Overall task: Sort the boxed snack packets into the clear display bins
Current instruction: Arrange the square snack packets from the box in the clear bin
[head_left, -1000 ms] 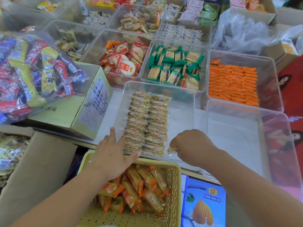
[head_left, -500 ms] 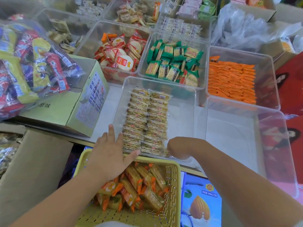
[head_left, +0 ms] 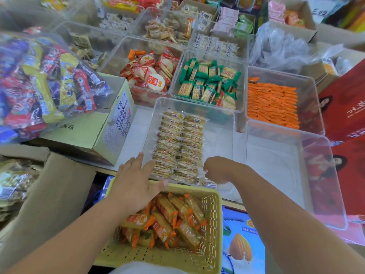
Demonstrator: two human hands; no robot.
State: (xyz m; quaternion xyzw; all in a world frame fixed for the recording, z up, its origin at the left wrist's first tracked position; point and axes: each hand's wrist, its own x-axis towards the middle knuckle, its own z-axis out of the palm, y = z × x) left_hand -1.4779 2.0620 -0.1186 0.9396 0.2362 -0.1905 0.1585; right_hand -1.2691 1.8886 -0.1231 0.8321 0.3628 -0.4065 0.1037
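Where the packet rows (head_left: 178, 147) reach the near wall of the bin (head_left: 217, 135), the left grip (head_left: 136, 180) lies spread beside them; the right grip (head_left: 216, 171) apparently pinches one packet (head_left: 203, 172).

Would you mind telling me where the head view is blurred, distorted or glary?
In the head view, the central biscuit packets are sharp; the candy bag at the left edge is smeared and stretched; the empty clear bin has its right wall tinted by the red packaging beside it.
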